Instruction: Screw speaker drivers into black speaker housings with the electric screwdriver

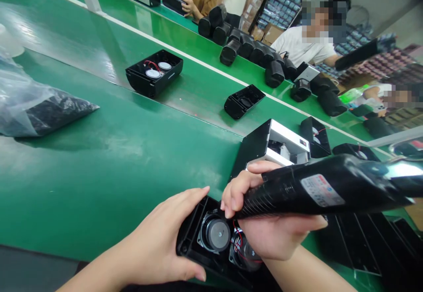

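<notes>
As you stand at the head view's near end of the line, your left hand (pixel 155 239) is clamped on the edge of an open black speaker housing (pixel 193 234), fingers together on top and thumb beneath. The housing sits at the near edge of a green conveyor belt (pixel 99 186). Two speaker drivers (pixel 216 234) lie inside it, side by side, with red wires (pixel 238 239) running near the second.

Your right hand (pixel 274 234) has its fingers curled together around a black handheld power tool (pixel 357 186), whose ribbed nose lies over the housing. Whether its tip touches anything, you cannot tell from this view. A white sticker (pixel 322 190) with red print sits on the tool's barrel; the print is too small to read.

Beyond your hands lie a black-and-silver unit (pixel 274 144) and another open speaker housing (pixel 153 72). Black cylindrical parts (pixel 251 49) stand along the far belt, beside a co-worker in a white T-shirt (pixel 297 45), who holds a similar tool (pixel 363 54).
</notes>
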{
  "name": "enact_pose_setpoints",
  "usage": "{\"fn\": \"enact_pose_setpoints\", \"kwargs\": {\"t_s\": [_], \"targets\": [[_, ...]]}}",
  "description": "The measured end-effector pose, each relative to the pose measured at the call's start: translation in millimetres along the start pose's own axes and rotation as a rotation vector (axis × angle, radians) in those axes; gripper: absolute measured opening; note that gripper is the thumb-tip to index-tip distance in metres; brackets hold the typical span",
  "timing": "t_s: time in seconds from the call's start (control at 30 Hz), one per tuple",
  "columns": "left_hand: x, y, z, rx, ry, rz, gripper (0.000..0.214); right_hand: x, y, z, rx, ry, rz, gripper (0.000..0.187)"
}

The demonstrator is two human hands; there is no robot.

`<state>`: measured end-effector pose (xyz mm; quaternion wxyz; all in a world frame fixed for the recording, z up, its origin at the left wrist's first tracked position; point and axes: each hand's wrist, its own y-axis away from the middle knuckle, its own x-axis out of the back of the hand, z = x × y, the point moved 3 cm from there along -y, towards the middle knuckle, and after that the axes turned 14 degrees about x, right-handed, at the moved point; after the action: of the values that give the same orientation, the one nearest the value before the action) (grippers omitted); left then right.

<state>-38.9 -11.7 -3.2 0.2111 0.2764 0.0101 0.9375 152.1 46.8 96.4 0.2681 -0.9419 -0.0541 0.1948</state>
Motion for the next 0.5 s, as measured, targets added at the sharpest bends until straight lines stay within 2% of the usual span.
{"fn": "enact_pose_setpoints", "kwargs": {"t_s": [0.1, 0.3, 0.5], "targets": [[-0.9, 0, 0, 0.006, 0.015, -0.011, 0.130, 2, 0, 5, -0.016, -0.015, -0.005, 0.066], [-3.9, -2, -2, 0.041, 0.053, -0.043, 0.130, 1, 2, 16, 0.013, 0.004, -0.119, 0.073], [-2.2, -3, -1, 0.047, 0.065, -0.062, 0.129, 1, 16, 22, 0.001, -0.072, -0.046, 0.067]]}}
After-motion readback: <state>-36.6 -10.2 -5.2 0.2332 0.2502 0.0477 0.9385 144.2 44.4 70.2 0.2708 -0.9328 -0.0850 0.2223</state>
